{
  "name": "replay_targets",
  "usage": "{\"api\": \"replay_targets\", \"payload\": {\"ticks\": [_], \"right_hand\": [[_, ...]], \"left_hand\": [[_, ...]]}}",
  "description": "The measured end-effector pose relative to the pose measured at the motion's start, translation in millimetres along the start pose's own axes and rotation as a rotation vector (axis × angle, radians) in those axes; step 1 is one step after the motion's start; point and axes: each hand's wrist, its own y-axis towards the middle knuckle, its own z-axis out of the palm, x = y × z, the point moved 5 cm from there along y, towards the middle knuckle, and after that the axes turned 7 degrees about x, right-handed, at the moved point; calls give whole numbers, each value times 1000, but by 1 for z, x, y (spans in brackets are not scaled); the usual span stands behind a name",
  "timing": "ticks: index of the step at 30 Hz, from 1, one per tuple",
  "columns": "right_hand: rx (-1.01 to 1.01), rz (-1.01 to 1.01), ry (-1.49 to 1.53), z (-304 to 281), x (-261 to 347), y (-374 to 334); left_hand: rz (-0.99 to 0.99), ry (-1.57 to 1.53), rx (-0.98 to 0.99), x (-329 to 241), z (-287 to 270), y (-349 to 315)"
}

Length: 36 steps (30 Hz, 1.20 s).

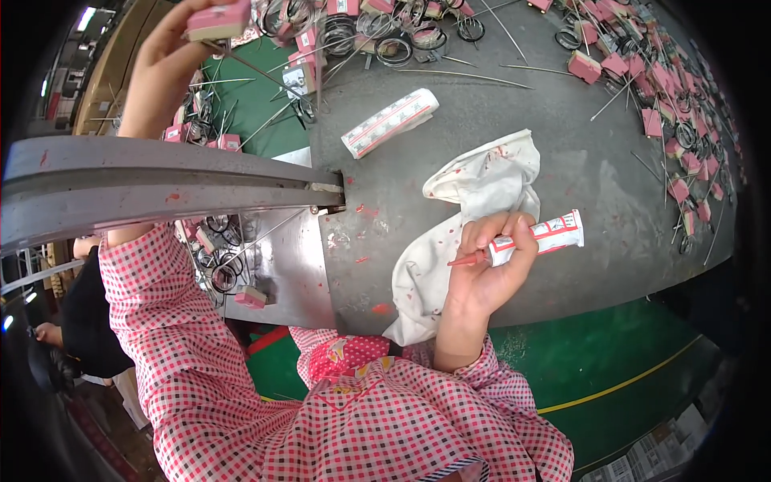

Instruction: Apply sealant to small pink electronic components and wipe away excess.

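Note:
At the upper left, my left hand [161,76] is closed around a small box-shaped part [217,26], pink on top and cream below. A thin rod and wires hang near that part. My right hand [490,277], right of the middle, grips a white squeeze tube [554,234] with red print. Its pointed red nozzle [467,260] faces left, past the curled fingers. Beneath and beside the right hand lies a crumpled white cloth [418,281] with red specks. A second white tube-like pack [389,124] with red stripes rests farther back on the grey tabletop [610,201].
A grey metal beam [177,181] crosses above my left forearm. Many pink box parts with coiled black cables [393,36] and thin rods lie along the back, and more pink parts [662,92] line the right edge. Another person [88,313] is at the left.

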Motion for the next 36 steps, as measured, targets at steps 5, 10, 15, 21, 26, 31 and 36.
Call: {"api": "replay_targets", "payload": {"ticks": [5,10,15,21,26,31,36], "right_hand": [[26,-36,-30,1,4,0],[-15,-91,-23,-4,16,-7],[19,-140,16,-4,33,-20],[119,-149,5,22,32,-56],[304,-94,-18,49,14,-107],[620,-163,-53,69,9,-155],[705,-182,-27,73,5,-170]], "left_hand": [[-79,-85,-203,2,-8,-31],[284,395,-549,-31,-52,-109],[676,-622,-937,-35,-96,-258],[563,-1273,-636,-18,26,-291],[-31,-1510,-504,-7,177,-251],[-73,-1680,-263,-29,226,-241],[-206,-1734,-260,-31,238,-246]]}}
